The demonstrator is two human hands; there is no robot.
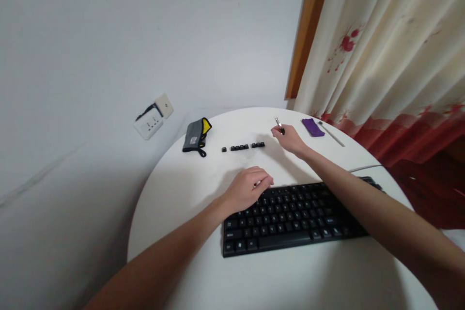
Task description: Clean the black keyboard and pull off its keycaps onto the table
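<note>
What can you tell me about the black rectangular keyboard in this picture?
The black rectangular keyboard looks plastic, with rows of dark keys bearing pale markings and a long space bar along its near side. It lies flat on the round white table, keys up, its near edge slanting slightly. The person's left hand covers its far left corner and seems to rest there; the right forearm crosses over and hides part of its right side, contact unclear.
</note>
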